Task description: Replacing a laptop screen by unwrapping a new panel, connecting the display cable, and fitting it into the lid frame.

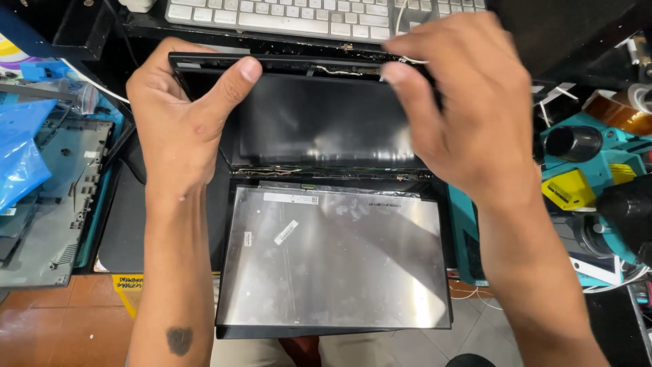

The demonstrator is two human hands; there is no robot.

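Observation:
A black laptop lid shell [319, 119] stands open in front of me, with thin cables along its top and bottom edges. My left hand [187, 119] grips the lid's upper left corner, thumb over the top rim. My right hand [462, 102] holds the upper right part of the rim, fingers curled over the top edge; it is slightly blurred. A silver display panel [336, 261] lies face down on the laptop's base below the lid, with small white stickers on its back.
A white keyboard [299, 17] lies behind the lid. At the left sit a grey laptop bottom cover [54, 197] and blue plastic bags [20, 156]. At the right lie a teal power tool [591, 177] and a roll of amber tape [621, 109].

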